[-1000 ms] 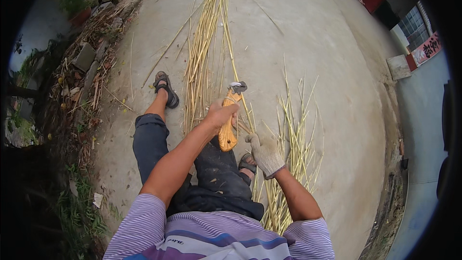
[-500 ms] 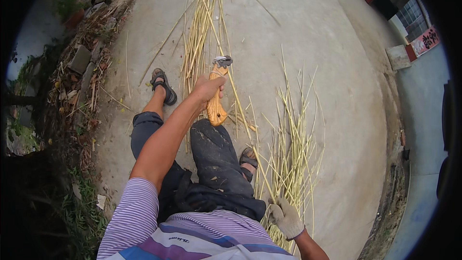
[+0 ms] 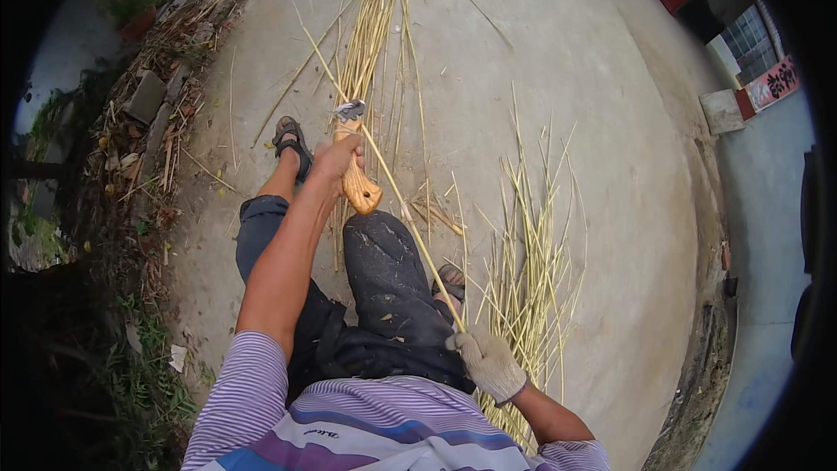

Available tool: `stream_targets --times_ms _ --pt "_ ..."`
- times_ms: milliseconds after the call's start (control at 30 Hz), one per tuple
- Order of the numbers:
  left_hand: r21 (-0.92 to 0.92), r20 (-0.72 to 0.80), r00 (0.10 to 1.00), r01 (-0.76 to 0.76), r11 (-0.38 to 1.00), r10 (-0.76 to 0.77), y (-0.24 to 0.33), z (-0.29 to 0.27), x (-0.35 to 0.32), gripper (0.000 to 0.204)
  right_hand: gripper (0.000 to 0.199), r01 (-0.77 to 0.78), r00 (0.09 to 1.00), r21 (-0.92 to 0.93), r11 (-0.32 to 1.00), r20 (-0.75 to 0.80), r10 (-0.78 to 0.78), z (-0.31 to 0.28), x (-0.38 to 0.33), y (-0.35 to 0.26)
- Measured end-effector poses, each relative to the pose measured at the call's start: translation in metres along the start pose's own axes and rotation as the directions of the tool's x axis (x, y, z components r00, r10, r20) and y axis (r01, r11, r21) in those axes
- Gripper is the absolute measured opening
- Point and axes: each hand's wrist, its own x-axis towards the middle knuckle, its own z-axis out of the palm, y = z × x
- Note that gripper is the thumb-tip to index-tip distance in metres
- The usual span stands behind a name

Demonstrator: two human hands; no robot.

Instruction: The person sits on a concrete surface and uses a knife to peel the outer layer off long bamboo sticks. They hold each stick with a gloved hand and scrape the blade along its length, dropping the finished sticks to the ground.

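Note:
My bare left hand (image 3: 336, 164) is closed round the carved wooden handle (image 3: 361, 190) of a hand tool with a small dark metal head (image 3: 350, 110). A long thin yellow stalk (image 3: 403, 202) runs slantwise past that head, seeming to touch it; the exact contact is too small to make out. My right hand (image 3: 490, 365), in a pale knitted glove, grips the stalk's near end by my right hip. Beyond the tool lies a bundle of similar stalks (image 3: 373, 22) on the concrete.
A second loose heap of stalks (image 3: 536, 275) lies to the right of my sandalled foot. Short broken pieces (image 3: 436, 216) are scattered between my feet. Along the left edge run rubble and dry litter (image 3: 144, 113), with green weeds (image 3: 153, 366) nearer me. A bluish wall (image 3: 772, 270) stands at right.
My left hand and the tool have shifted left. My gloved right hand has moved up and left, and the stalk now slants more, its far end further left.

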Motion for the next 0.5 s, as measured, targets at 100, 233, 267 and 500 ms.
stream_targets --times_ms 100,233,267,500 --pt "0.156 -0.117 0.987 -0.095 0.983 0.114 0.054 -0.05 0.043 0.017 0.024 -0.102 0.989 -0.186 0.977 0.091 0.12 -0.003 -0.097 0.022" --pt "0.233 -0.009 0.997 -0.077 0.969 0.081 0.06 -0.016 0.01 0.014 0.031 -0.443 0.886 -0.015 0.896 0.142 0.441 0.002 -0.137 0.021" --pt "0.216 0.042 0.998 -0.055 0.975 0.047 0.052 -0.009 0.004 0.015 0.032 -0.58 0.809 0.105 0.808 0.193 0.555 -0.005 -0.127 0.003" --pt "0.234 0.261 0.96 0.037 0.972 -0.099 -0.027 0.065 -0.104 0.02 0.033 -0.192 0.98 0.026 0.981 -0.054 0.193 -0.043 0.053 -0.029"
